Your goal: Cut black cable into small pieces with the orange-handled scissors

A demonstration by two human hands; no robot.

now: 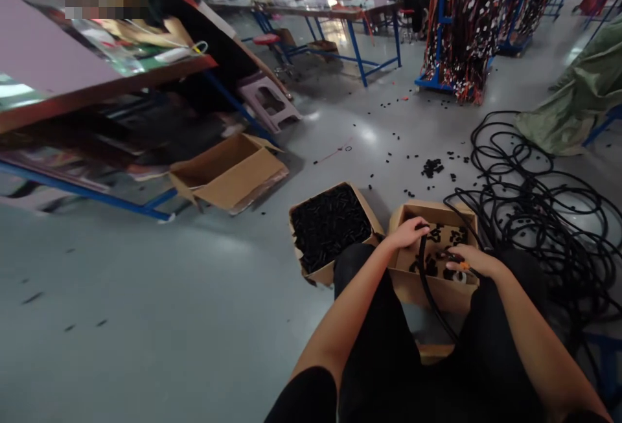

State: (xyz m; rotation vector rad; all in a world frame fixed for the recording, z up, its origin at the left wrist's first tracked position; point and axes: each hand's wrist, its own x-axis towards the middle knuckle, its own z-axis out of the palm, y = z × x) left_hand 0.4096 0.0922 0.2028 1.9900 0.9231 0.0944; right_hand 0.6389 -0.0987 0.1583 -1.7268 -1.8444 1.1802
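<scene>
My left hand point(409, 234) is closed around a black hose point(422, 264) over a cardboard box point(432, 291) between my knees. From that hand the hose hangs down across the box's near wall. My right hand point(471, 260) is closed around a tool with an orange handle point(465, 266); its working end is too small to make out. Short black pieces point(430, 266) lie on the bottom of the box below both hands. A small white ring-shaped thing point(459, 277) is by my right fingers.
Left of my knees stands a box full of black pieces point(333, 222). Coiled black hose point(529, 209) covers the floor at right, with loose pieces point(432, 168) beyond. An open carton point(233, 173) sits beside a workbench point(107, 89), where another person works.
</scene>
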